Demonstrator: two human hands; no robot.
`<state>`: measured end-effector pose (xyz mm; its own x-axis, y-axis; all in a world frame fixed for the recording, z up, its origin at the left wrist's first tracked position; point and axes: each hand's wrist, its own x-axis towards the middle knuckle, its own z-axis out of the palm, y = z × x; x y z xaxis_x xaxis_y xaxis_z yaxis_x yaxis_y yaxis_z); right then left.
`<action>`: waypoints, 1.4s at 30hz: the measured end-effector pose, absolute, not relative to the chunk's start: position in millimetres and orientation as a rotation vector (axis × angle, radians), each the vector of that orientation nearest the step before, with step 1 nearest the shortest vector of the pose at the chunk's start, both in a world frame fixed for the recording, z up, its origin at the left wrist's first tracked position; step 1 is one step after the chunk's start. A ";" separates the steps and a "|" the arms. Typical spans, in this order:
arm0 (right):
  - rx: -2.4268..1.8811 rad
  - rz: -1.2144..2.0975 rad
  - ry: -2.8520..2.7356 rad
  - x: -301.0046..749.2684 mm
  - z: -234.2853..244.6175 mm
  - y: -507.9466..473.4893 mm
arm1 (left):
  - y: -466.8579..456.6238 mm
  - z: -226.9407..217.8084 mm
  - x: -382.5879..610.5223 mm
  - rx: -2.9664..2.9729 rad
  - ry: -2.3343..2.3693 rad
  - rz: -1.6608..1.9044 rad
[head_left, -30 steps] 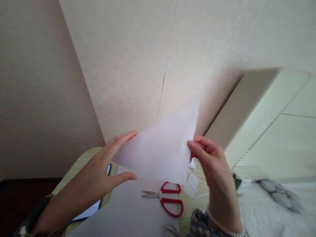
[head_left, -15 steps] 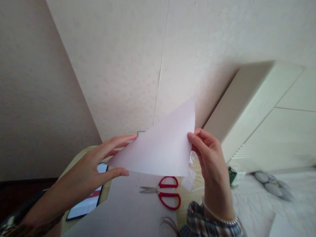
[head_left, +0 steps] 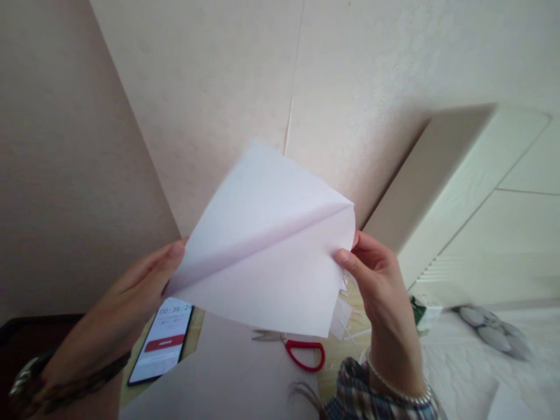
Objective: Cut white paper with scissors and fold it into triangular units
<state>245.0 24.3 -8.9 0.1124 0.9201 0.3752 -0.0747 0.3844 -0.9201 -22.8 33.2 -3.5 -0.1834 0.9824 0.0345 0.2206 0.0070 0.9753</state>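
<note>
While right hand [head_left: 381,291] pinches paper [head_left: 271,283], crease [head_left: 271,236] runs diagonally.

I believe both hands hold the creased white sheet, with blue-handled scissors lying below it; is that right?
Not quite: the head view shows the scissors have red handles, not blue. The left hand and right hand do hold the creased white sheet above them.

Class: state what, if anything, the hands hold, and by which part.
Both hold one creased white sheet of paper: the left hand at its left corner, the right hand pinching its right edge, just below the crease's end.
</note>
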 end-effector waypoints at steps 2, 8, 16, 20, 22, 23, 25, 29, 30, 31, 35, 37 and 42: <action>-0.903 0.938 -1.258 244.4 -6.9 23.7 | 34.1 -0.2 -18.5 1.010 1.492 1.236; -0.991 1.019 -1.321 250.7 -7.6 22.6 | 37.3 -1.2 -18.0 0.905 1.354 1.375; -0.964 1.061 -1.173 247.1 -9.2 28.0 | 36.8 -9.6 -23.2 1.056 1.343 1.340; -1.024 1.052 -0.979 240.6 -10.2 29.9 | 36.0 -11.4 -25.2 1.156 1.347 1.316; -1.022 1.060 -0.917 238.2 -10.5 30.2 | 35.9 -11.1 -24.4 1.147 1.337 1.309; -1.013 1.063 -0.899 237.4 -10.6 30.3 | 36.1 -10.7 -23.5 1.139 1.342 1.309; -1.002 1.063 -0.879 236.4 -10.8 30.5 | 36.7 -10.0 -21.0 1.140 1.378 1.328; -0.994 1.038 -0.875 236.4 -12.0 31.6 | 39.3 -10.1 -16.6 1.208 1.457 1.346; -0.992 1.033 -0.876 236.5 -12.5 31.9 | 40.1 -10.5 -16.0 1.223 1.466 1.348; -0.991 1.031 -0.878 236.6 -13.0 32.2 | 40.7 -10.9 -15.8 1.241 1.468 1.344; -0.984 1.024 -0.891 237.4 -15.7 32.5 | 41.8 -11.5 -17.2 1.318 1.490 1.338; -0.977 1.009 -0.899 237.8 -16.8 32.2 | 41.6 -11.0 -18.4 1.317 1.505 1.332; -0.992 0.981 -0.932 237.8 -16.4 31.1 | 42.0 -10.3 -19.3 1.247 1.491 1.312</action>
